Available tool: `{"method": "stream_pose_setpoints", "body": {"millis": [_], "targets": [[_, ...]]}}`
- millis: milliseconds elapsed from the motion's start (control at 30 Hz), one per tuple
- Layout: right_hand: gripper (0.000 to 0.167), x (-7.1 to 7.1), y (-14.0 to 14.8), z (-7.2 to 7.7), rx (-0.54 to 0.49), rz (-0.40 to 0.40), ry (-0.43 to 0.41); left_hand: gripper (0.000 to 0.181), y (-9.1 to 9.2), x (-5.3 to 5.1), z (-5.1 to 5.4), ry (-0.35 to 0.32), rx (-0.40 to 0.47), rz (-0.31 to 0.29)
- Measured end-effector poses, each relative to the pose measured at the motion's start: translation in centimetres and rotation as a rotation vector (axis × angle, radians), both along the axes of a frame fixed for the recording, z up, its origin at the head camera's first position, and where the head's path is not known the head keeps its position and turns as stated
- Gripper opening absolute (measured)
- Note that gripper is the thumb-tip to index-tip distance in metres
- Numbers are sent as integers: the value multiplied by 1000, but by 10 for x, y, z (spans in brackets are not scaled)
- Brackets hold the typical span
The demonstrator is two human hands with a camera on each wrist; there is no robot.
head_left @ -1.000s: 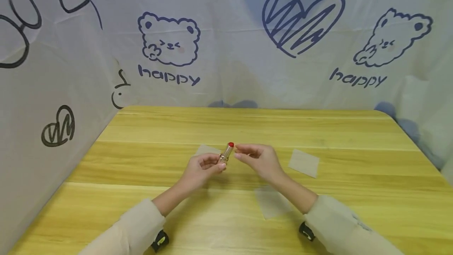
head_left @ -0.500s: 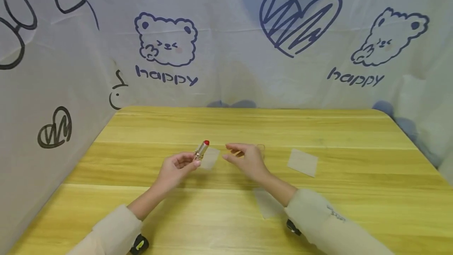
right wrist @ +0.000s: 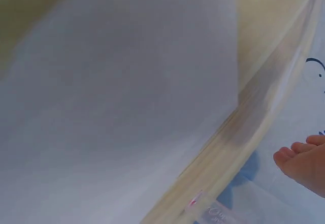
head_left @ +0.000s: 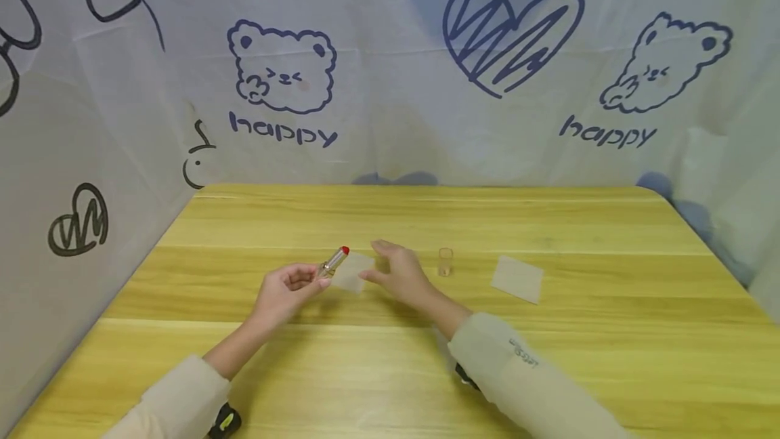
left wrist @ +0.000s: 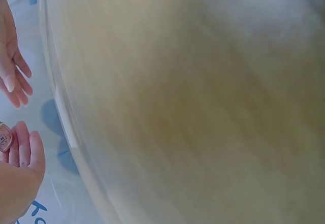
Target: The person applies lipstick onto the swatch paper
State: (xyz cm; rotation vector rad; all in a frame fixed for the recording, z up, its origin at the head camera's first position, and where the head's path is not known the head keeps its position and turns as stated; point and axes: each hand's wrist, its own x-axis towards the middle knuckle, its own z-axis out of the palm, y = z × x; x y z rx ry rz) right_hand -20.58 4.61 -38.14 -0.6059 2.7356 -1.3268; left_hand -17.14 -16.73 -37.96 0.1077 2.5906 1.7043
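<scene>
My left hand [head_left: 280, 295] pinches the base of a lipstick [head_left: 335, 260], whose red bullet is exposed and tilts up to the right. The left wrist view catches the round end of the lipstick [left wrist: 5, 138] in the fingers. Beside it, my right hand [head_left: 403, 278] holds nothing; its thumb and fingers are spread apart at the right edge of a pale paper square [head_left: 353, 276]. Whether they touch the paper cannot be told. A clear lipstick cap [head_left: 445, 263] stands on the table to the right of this hand.
Another pale square [head_left: 516, 279] lies on the wooden table [head_left: 341, 385] to the right. A third square is mostly hidden under the right forearm; a large pale sheet [right wrist: 142, 92] fills much of the right wrist view. A drawn-on cloth [head_left: 390, 87] hangs behind the table.
My left hand has carried the lipstick left, tilting it further over. My right hand has moved left to the paper square, which bares the clear cap behind it.
</scene>
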Motion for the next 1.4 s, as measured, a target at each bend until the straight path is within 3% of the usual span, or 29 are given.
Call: {"method": "stream_pose_setpoints", "body": {"millis": [200,300,567,833,1133,1400], "targets": [[67,-6,-11,1,210,17,-16,34,-3,-2,6,17,-28,-7],[66,-7,-14,1,265,23,-25,35,-4,-2,8,27,-34,0],[59,-10,-15,-5,320,11,-45,36,-6,-7,9,69,-64,26],[65,-9,-17,-10,422,9,-12,32,-6,-11,10,133,-122,46],[63,-8,-20,-12,453,10,-24,32,-5,-19,12,109,-184,82],[65,-7,-23,-12,472,17,-41,31,-1,-24,14,107,-201,68]]}}
